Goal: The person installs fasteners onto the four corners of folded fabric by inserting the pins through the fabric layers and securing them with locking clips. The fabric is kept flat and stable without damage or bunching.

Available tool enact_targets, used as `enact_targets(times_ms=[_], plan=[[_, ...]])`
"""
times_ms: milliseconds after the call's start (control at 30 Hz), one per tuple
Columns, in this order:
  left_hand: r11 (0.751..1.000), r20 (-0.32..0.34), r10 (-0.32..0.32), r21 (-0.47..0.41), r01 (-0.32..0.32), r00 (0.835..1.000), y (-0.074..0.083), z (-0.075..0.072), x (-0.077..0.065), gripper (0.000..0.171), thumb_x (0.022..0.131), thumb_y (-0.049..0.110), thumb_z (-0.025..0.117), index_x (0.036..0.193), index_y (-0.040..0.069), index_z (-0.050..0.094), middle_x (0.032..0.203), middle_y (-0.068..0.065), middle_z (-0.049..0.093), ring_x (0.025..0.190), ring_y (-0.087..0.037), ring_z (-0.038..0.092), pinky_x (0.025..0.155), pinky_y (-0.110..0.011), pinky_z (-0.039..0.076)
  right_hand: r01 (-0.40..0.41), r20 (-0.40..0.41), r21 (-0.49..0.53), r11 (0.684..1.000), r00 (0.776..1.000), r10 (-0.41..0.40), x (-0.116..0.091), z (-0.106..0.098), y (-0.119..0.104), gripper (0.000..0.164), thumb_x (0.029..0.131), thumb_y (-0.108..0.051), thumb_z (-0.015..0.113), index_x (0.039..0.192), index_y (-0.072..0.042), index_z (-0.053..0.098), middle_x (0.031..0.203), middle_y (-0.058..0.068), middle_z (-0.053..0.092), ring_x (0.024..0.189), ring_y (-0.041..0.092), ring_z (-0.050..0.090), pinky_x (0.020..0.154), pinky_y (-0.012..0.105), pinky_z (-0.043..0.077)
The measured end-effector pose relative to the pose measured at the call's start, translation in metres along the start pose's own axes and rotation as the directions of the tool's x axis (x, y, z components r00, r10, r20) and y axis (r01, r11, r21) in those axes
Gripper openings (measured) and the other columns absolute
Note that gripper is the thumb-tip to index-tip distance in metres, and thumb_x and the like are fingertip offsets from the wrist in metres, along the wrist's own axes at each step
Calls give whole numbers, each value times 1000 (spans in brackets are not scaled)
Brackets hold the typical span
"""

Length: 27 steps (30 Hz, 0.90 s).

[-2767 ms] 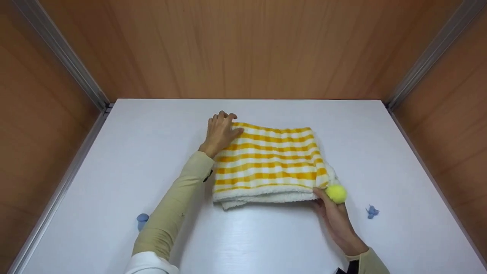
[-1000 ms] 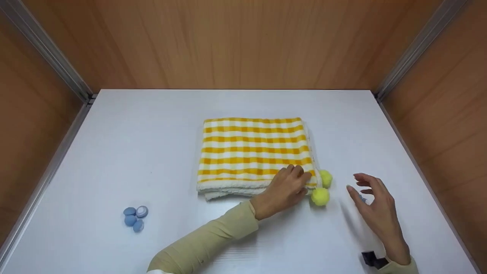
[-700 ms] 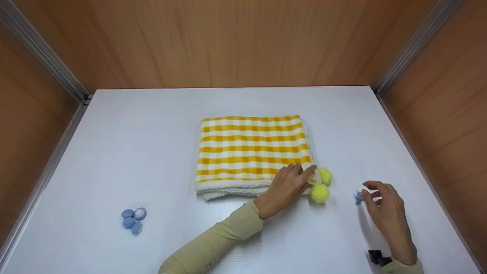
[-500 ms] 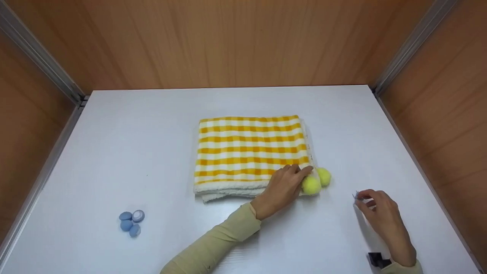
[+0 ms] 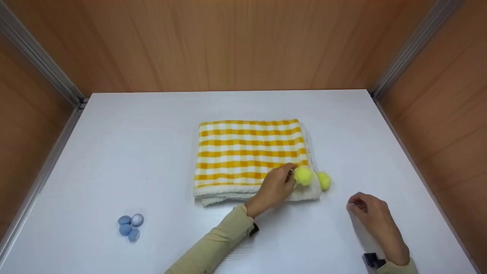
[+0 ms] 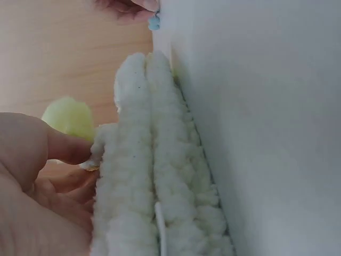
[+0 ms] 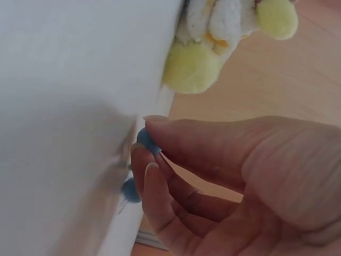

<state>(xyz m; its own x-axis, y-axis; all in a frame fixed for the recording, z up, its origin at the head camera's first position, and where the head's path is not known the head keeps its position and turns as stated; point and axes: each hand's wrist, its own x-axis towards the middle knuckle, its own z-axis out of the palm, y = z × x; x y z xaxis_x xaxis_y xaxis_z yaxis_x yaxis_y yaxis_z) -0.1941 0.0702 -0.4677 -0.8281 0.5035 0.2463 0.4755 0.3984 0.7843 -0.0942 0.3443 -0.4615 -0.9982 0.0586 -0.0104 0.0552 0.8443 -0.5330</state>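
Observation:
A folded yellow-and-white checked blanket (image 5: 247,152) with white fleece lining lies mid-table in the head view. My left hand (image 5: 272,188) pinches its top near-right corner, raised and drawn back. Beside those fingers sits one yellow pom-pom (image 5: 303,176); a second pom-pom (image 5: 324,181) lies at the lower layer's corner. The left wrist view shows thumb and fingers on the fleece edge (image 6: 98,149). To the right of the blanket, my right hand (image 5: 374,217) pinches a small blue round-headed pin (image 7: 147,141). Another blue pin (image 7: 131,190) shows just past its fingers.
Several round blue caps (image 5: 125,229) sit clustered on the white table (image 5: 95,160) at the near left. Wooden panels (image 5: 228,45) with metal rails enclose the back and both sides.
My left hand has moved from the blanket's far-left side to its near-right corner and pulled the top layer back. My right hand has left that corner and taken hold of a blue pin.

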Motion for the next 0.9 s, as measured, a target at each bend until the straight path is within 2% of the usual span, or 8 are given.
enact_targets(times_ms=[100,167,233,333,433,667,767,900], plan=[[990,24,-86,-109,88,996,-2,-4,0,25,102,-1,54,125,-3,65,79,-2,60,61,-7,40,63,-20,40,64,-56,-7,998,996,-64,6,-5,-12,6,91,2,72,95,-2,72,87,3,69,80,18,64,69,24,53],[978,29,-121,-166,125,992,-3,-7,1,23,103,-1,53,122,-3,64,73,1,52,59,-8,35,61,-22,36,138,-120,-7,990,983,-138,10,-9,-21,9,90,4,74,94,-3,72,85,1,68,76,16,63,67,20,51],[967,22,-146,-207,148,989,-4,-8,2,18,103,-1,51,115,-2,64,70,3,45,59,-8,32,60,-22,34,237,-194,-9,972,953,-234,15,-12,-31,13,87,8,75,92,-3,72,83,1,68,73,14,62,65,16,49],[950,11,-182,-256,178,983,-6,-11,4,11,103,0,50,99,1,60,69,3,38,59,-9,31,58,-23,31,363,-273,-29,931,893,-357,22,-15,-46,16,84,12,77,91,-2,72,82,1,68,72,13,62,66,11,47],[926,18,-228,-306,223,973,-7,-13,5,12,104,3,48,94,4,55,72,2,38,61,-10,34,58,-24,32,424,-294,-36,905,861,-416,31,-16,-61,17,83,12,78,93,0,72,86,2,69,74,13,63,69,10,47],[871,-2,-309,-403,282,951,-10,-18,6,16,106,12,48,102,3,60,79,0,50,66,-10,47,61,-23,41,468,-268,5,884,852,-450,52,-15,-86,16,86,10,77,97,0,72,91,3,70,79,13,64,73,11,46],[852,-18,-323,-442,282,946,-11,-20,7,20,109,19,47,101,4,58,76,2,51,62,-9,47,58,-23,40,483,-265,56,874,851,-453,59,-14,-93,16,88,7,77,100,-1,72,94,0,70,81,12,64,78,10,48],[824,-34,-317,-505,257,948,-10,-23,7,24,111,23,45,97,5,52,69,2,48,56,-9,45,55,-23,38,484,-254,147,863,861,-440,65,-13,-98,14,90,3,76,103,-3,73,97,-3,71,85,10,66,82,12,50]])
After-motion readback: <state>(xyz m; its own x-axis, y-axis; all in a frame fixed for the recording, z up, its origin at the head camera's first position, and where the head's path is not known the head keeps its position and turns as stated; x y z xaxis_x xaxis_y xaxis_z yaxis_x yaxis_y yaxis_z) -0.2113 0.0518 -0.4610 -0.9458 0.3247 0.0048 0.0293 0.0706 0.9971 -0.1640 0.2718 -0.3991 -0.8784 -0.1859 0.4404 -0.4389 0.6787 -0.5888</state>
